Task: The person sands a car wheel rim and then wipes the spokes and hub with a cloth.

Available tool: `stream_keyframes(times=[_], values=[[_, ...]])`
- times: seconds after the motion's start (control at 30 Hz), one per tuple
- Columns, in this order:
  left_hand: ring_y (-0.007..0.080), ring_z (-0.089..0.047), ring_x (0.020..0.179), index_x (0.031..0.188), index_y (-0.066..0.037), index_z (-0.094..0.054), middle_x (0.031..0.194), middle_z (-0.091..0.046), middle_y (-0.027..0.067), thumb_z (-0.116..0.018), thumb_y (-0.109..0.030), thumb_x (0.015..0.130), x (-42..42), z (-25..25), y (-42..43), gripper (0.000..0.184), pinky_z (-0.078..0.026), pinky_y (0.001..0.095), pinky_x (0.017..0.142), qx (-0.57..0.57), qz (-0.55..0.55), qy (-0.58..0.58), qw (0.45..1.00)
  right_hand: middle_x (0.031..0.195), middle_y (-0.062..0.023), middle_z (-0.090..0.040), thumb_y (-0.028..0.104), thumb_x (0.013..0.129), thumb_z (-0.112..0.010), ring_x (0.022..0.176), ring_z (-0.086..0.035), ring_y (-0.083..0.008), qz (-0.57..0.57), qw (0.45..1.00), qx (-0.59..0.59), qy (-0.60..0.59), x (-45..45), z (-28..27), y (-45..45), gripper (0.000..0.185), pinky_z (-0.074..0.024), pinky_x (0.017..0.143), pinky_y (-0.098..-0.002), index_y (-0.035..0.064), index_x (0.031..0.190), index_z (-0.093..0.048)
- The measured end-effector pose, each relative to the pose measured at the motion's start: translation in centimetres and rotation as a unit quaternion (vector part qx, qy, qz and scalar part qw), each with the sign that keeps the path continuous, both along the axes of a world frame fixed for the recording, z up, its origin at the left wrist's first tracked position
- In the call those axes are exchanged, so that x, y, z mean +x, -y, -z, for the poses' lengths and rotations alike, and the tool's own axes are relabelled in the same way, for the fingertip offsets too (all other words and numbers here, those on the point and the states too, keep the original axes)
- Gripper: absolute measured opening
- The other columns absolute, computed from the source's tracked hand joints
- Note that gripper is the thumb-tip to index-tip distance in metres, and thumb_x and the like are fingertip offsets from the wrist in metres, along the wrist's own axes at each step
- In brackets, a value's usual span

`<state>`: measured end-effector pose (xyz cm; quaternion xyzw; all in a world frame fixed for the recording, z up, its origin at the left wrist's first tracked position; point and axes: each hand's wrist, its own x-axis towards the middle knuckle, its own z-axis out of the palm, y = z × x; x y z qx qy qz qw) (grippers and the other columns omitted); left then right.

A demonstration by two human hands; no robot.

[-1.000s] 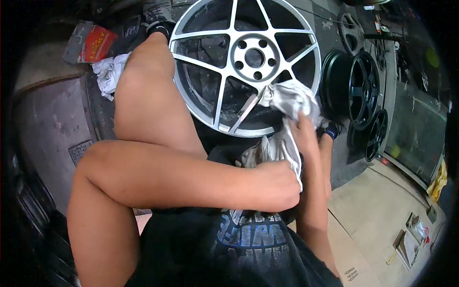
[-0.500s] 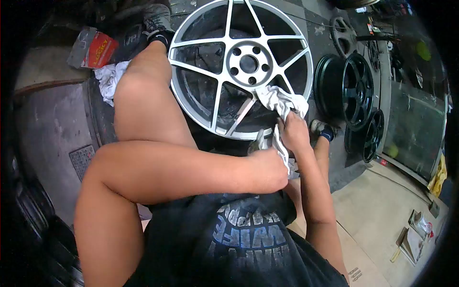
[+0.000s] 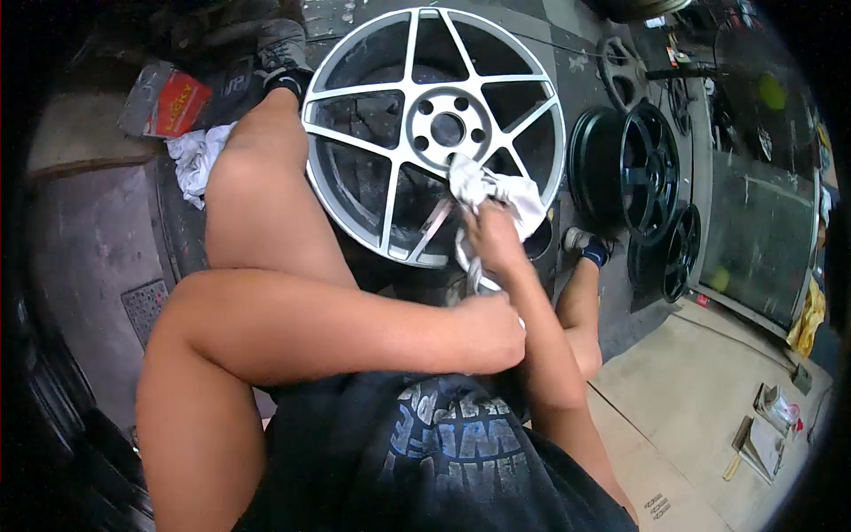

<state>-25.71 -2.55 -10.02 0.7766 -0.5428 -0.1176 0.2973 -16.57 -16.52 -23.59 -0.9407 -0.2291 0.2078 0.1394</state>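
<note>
A silver multi-spoke wheel rim [image 3: 401, 199] lies face up in front of me, its lug holes around a round center bore. My right hand [image 3: 493, 235] is closed on a crumpled white cloth [image 3: 519, 199], which rests over the lower right spokes near the hub. A twisted end of the cloth runs down toward my left hand [image 3: 486, 332]. That hand is curled in a fist around the cloth's tail, close to my shirt. One lower spoke beside the cloth looks duller and brownish.
Dark wheel rims [image 3: 651, 173] stand on the right beside a glass-fronted case [image 3: 756, 235]. A red and grey box [image 3: 168, 99] and another white cloth [image 3: 197, 164] lie to the left. My legs flank the rim. Papers [image 3: 760, 448] lie on the floor at lower right.
My right hand has moved left and slightly up with the cloth, nearer the hub. My left hand has shifted slightly down and left. The whole view has shifted a little.
</note>
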Motion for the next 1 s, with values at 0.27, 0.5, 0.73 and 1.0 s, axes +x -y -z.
stream_keyframes(times=[0.27, 0.5, 0.73, 1.0], values=[[0.0266, -0.074, 0.079, 0.077, -0.007, -0.078, 0.078, -0.074, 0.0119, -0.067, -0.015, 0.082, 4.6, 0.6, -2.1, 0.014, -0.054, 0.0422, 0.067, 0.071, -0.108, 0.088, 0.988, 0.101, -0.0402, -0.067, 0.051, 0.104, -0.044, 0.105, -0.067, -0.0528, 0.346, 0.938, 0.031, 0.007, 7.2, 4.7, -5.8, 0.069, -0.0504, 0.096, -0.0565, -0.0127, 0.094, -0.07], [0.029, -0.073, 0.086, 0.086, -0.011, -0.075, 0.083, -0.071, 0.01, -0.06, -0.019, 0.089, 1.9, 3.5, -0.2, 0.017, -0.055, 0.0434, 0.073, 0.03, -0.03, 0.026, 0.999, 0.091, -0.026, -0.069, 0.021, 0.09, -0.068, 0.09, -0.066, -0.0466, 0.046, 0.987, 0.034, 0.147, 0.3, 1.9, 2.0, 0.026, -0.0507, 0.081, -0.0554, -0.0022, 0.102, -0.066], [0.035, -0.07, 0.101, 0.117, -0.012, -0.073, 0.102, -0.071, 0.0149, -0.061, -0.014, 0.09, 1.9, 2.8, -2.7, 0.029, -0.055, 0.0486, 0.085, 0.162, 0.043, -0.108, 0.98, 0.098, -0.021, -0.068, 0.017, 0.089, -0.07, 0.097, -0.064, -0.0418, 0.047, 0.98, 0.038, 0.189, -1.2, 0.6, 6.3, 0.026, -0.0454, 0.094, -0.0519, -0.0005, 0.108, -0.067], [0.0331, -0.07, 0.102, 0.118, -0.003, -0.07, 0.11, -0.072, 0.0197, -0.068, -0.014, 0.093, 6.1, 7.6, -16.3, 0.028, -0.054, 0.0408, 0.088, 0.009, -0.403, -0.271, 0.874, 0.082, -0.0273, -0.072, 0.055, 0.101, -0.048, 0.079, -0.072, -0.0441, 0.118, 0.987, -0.047, 0.099, 2.8, 1.9, 2.8, 0.067, -0.0556, 0.074, -0.0545, -0.0008, 0.076, -0.074]])
